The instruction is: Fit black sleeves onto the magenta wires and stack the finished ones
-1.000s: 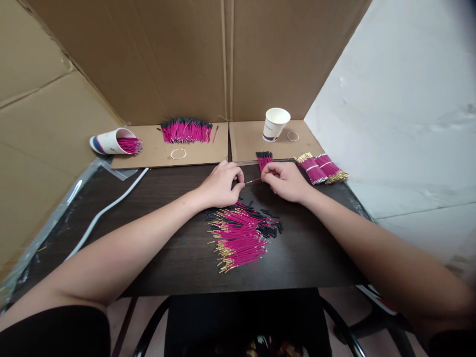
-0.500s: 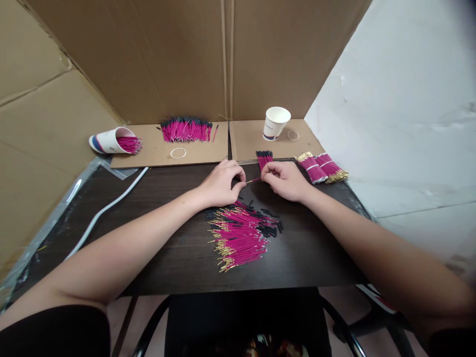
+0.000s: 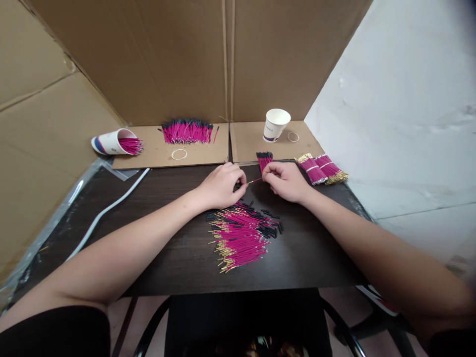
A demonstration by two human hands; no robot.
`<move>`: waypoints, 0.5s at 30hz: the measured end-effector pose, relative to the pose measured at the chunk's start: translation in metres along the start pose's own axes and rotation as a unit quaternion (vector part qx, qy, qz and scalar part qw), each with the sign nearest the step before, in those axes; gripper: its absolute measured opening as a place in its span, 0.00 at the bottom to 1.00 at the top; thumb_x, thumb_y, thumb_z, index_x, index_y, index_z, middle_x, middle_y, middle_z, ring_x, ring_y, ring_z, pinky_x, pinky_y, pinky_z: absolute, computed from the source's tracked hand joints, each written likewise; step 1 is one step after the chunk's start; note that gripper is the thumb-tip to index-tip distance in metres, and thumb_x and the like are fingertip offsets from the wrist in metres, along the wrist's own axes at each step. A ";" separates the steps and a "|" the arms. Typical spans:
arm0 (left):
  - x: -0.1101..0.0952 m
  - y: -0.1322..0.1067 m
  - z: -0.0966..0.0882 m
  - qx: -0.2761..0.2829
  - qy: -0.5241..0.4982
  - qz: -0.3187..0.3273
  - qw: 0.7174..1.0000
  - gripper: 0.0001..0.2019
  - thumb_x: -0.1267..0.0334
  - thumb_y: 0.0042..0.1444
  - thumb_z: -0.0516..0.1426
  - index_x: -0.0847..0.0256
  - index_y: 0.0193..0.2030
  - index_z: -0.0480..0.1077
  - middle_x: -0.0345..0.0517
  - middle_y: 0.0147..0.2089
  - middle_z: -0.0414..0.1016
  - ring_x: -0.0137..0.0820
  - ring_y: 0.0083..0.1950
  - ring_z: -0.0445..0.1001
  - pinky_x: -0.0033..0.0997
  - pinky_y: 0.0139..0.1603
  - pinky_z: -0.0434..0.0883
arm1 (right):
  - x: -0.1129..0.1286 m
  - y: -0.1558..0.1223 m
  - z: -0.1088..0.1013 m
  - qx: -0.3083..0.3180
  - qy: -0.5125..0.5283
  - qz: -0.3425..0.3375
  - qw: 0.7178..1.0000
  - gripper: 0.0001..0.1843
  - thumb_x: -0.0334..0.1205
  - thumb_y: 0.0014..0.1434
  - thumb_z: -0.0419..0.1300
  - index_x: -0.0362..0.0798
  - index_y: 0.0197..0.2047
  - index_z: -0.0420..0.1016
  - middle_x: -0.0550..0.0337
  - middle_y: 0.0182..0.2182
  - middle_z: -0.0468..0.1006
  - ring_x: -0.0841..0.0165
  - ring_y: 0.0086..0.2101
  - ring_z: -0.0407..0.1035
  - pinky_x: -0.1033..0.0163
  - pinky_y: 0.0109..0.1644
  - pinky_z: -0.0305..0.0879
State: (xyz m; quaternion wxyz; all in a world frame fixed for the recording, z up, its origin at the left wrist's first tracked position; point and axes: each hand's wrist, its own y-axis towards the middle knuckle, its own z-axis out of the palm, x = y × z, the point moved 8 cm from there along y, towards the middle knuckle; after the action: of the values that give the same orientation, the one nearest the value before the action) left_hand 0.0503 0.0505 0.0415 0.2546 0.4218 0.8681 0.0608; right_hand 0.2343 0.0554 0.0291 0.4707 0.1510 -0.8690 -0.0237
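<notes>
My left hand (image 3: 220, 186) and my right hand (image 3: 286, 181) are closed in pinches on the two ends of one thin pink wire (image 3: 254, 180), held just above the dark table (image 3: 156, 233). Below the hands lies a loose pile of pink wires (image 3: 240, 238) with gold tips, mixed with small black sleeves (image 3: 270, 230). Whatever the left fingertips hold besides the wire is too small to tell. A short bundle of pink wires with black ends (image 3: 264, 159) lies right behind my right hand.
Two banded wire bundles (image 3: 322, 168) lie at the right. A cardboard sheet (image 3: 208, 146) at the back carries a row of finished wires (image 3: 186, 131), two rubber bands, an upright paper cup (image 3: 275, 124) and a tipped cup with wires (image 3: 116, 143). A white cable (image 3: 107, 208) crosses the left side.
</notes>
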 end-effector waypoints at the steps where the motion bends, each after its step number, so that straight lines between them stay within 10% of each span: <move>1: 0.001 0.000 0.001 0.004 -0.003 -0.002 1.000 0.05 0.67 0.72 0.62 0.60 0.41 0.75 0.52 0.42 0.79 0.46 0.46 0.75 0.49 0.55 0.74 | 0.000 0.000 0.000 -0.003 0.002 0.000 1.000 0.13 0.50 0.60 0.59 0.51 0.30 0.76 0.58 0.24 0.73 0.62 0.29 0.67 0.56 0.36 0.61; 15: 0.008 0.001 0.012 0.044 0.004 -0.013 0.999 0.16 0.61 0.82 0.51 0.57 0.38 0.68 0.53 0.42 0.77 0.50 0.49 0.71 0.53 0.59 0.70 | 0.000 0.000 0.000 -0.004 0.019 0.011 1.000 0.14 0.51 0.59 0.59 0.51 0.30 0.76 0.57 0.24 0.73 0.63 0.28 0.66 0.57 0.35 0.61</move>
State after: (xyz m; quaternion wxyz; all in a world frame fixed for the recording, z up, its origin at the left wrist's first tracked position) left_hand 0.0528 0.0561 0.0279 0.2332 0.4206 0.8765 0.0212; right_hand 0.2349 0.0553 0.0290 0.4880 0.1403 -0.8613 -0.0187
